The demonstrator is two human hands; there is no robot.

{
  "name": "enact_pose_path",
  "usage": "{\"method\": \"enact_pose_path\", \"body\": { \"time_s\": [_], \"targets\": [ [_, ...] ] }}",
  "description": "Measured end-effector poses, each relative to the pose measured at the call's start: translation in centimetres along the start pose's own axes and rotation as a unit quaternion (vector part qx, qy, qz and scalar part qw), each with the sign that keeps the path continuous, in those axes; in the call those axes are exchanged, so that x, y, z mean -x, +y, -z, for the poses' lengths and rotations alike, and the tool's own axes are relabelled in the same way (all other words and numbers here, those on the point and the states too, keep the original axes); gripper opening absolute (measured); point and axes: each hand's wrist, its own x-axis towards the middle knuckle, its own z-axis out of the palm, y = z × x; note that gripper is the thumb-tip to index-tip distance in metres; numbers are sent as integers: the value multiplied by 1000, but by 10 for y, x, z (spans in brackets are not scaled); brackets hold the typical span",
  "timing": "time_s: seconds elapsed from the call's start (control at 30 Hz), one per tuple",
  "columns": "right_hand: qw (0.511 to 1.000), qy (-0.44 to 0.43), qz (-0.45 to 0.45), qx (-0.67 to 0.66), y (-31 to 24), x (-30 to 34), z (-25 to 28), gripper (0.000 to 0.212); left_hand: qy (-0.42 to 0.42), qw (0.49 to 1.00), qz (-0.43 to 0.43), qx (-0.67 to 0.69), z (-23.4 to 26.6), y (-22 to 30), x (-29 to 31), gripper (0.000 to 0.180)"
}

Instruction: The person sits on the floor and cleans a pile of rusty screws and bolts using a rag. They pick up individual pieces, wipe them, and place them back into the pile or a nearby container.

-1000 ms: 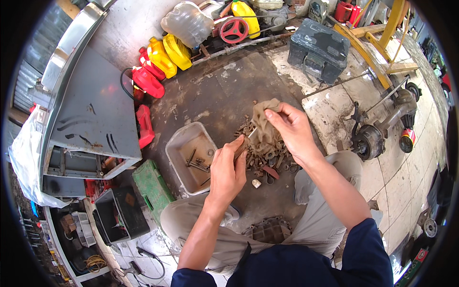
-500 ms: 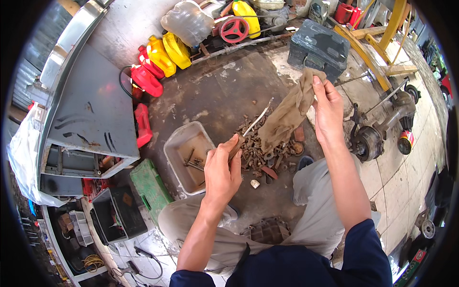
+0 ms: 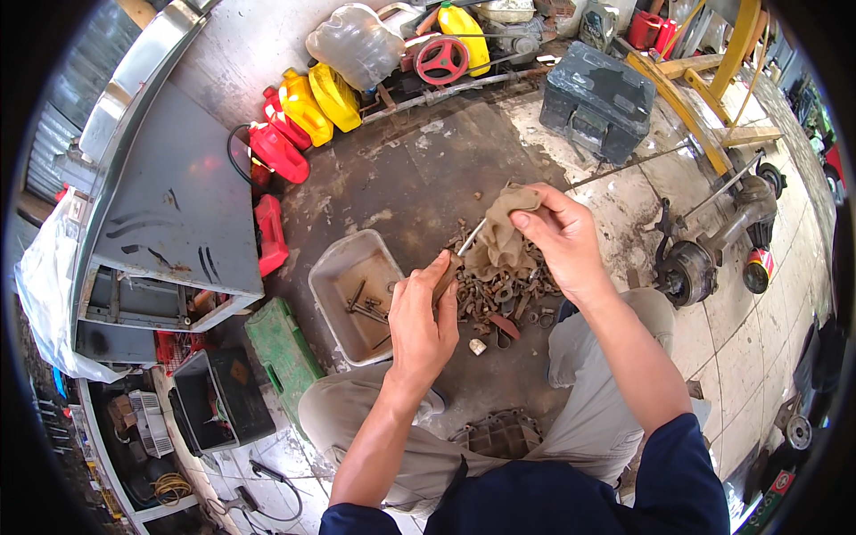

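Gripping a slim tool point(image 3: 473, 236) by its brownish handle point(image 3: 449, 271), the left hand point(image 3: 422, 316) has its fingers and thumb closed around the grip, while the right hand point(image 3: 566, 242) pinches a crumpled brown rag point(image 3: 501, 239) between thumb and fingers. The tool looks light and stiff, its pale shaft probably smooth and perhaps slick if oily, so the thicker handle seems the surer place to hold it. The rag should be light, limp and hard to damage; bunching it at the top gives control, though its loose folds will sag. The shaft points away from the left hand, toward the far right, and meets the rag's left edge; the folds hide whether its tip is wrapped. The rag hangs to the left of and below the right fingers, above a pile of dirty metal parts point(image 3: 513, 300). Left of that pile sits a grey plastic tub point(image 3: 373, 266) with a few bolts point(image 3: 366, 305) inside.
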Motion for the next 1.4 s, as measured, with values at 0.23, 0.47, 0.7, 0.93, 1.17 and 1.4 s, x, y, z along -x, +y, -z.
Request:
{"method": "enact_pose_path", "body": {
  "time_s": [0.23,0.47,0.7,0.93,1.17,1.4],
  "targets": [
    [998,63,-18,-9,5,1,-4,19,31,999,31,10,-7,-6,6,34],
    [997,55,-49,-28,14,4,-5,17,-51,998,14,-14,-8,8,8,35],
    [991,120,-57,-10,14,3,-5,17,-64,998,0,9,-10,18,6,36],
    [992,116,-39,-28,8,3,-8,15,-67,997,25,8,-11,18,8,34],
    [994,100,-33,1,3,-1,-2,13,-61,998,7,1,-7,13,6,33],
    [995,91,-25,33,7,-4,8,11,-79,996,9,-28,-4,17,3,34]
  ]
}}
